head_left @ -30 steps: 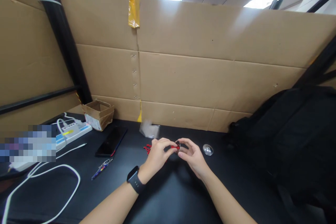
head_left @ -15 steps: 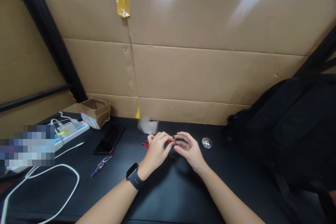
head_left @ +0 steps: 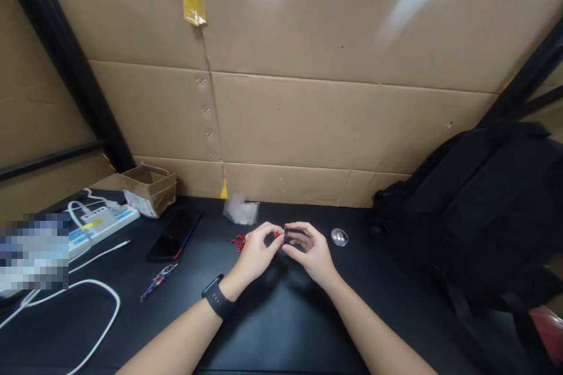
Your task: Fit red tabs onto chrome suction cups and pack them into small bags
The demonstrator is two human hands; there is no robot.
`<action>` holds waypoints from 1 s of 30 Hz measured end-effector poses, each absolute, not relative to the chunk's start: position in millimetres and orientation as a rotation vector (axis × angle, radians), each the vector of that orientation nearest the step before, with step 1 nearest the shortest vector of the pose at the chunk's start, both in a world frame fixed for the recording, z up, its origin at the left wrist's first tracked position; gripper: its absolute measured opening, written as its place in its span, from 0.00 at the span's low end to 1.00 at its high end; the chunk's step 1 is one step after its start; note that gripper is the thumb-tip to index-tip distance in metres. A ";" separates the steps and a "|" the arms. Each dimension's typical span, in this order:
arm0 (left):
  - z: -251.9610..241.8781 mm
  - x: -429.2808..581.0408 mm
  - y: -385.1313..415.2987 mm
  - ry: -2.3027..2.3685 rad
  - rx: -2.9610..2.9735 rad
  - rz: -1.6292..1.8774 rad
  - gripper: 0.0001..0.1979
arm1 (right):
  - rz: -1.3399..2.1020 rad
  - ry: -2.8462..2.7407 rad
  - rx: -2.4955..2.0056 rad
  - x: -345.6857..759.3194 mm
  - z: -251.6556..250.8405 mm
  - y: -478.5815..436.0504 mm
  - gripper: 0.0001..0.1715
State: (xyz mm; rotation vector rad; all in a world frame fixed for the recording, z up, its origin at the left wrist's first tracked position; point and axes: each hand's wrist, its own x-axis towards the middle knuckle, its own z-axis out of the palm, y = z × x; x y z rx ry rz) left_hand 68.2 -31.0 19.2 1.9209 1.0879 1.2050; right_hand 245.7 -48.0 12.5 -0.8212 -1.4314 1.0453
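Observation:
My left hand point(head_left: 258, 251) pinches a small red piece point(head_left: 277, 235) between thumb and fingers, mostly hidden by them. Facing it, my right hand point(head_left: 314, 253) grips a thin, dark flat piece point(head_left: 285, 235) by its edges, seen nearly edge-on. The two pieces meet or almost meet; I cannot tell which. Several red bits point(head_left: 238, 242) lie on the black table just left of my left hand. To the right of my right hand rests a clear dome-shaped lens point(head_left: 339, 237). A clear plastic bag point(head_left: 241, 211) lies behind my left hand.
On the left are a dark phone point(head_left: 175, 235), a keyring point(head_left: 158, 282), an open cardboard box point(head_left: 152, 187), a white power strip point(head_left: 103, 225) and a looping white cable point(head_left: 115, 293). A black backpack point(head_left: 475, 205) stands at right. Cardboard panels point(head_left: 281, 123) wall the back.
The camera view has shifted slightly, so everything sits a little further left. The thin piece in my right hand has turned a little and shows more of its dark face.

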 end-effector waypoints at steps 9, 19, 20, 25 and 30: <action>16.6 67.4 -30.5 1.044 1.940 1.221 0.07 | 0.981 -1.465 -0.850 246.0 10.8 -47.8 0.26; 24.2 67.4 -36.8 1.190 2.050 1.214 0.06 | 1.043 -1.425 -0.881 244.2 11.9 -48.4 0.13; 23.2 67.4 -35.1 1.144 2.001 1.215 0.07 | 1.012 -1.455 -0.877 245.0 13.3 -48.6 0.11; 17.6 68.0 -28.5 0.948 1.854 1.152 0.12 | 0.671 -1.700 -0.908 251.5 22.0 -49.7 0.08; 14.2 69.3 -26.7 0.901 1.828 1.094 0.14 | 0.494 -1.822 -0.962 254.8 23.1 -49.3 0.08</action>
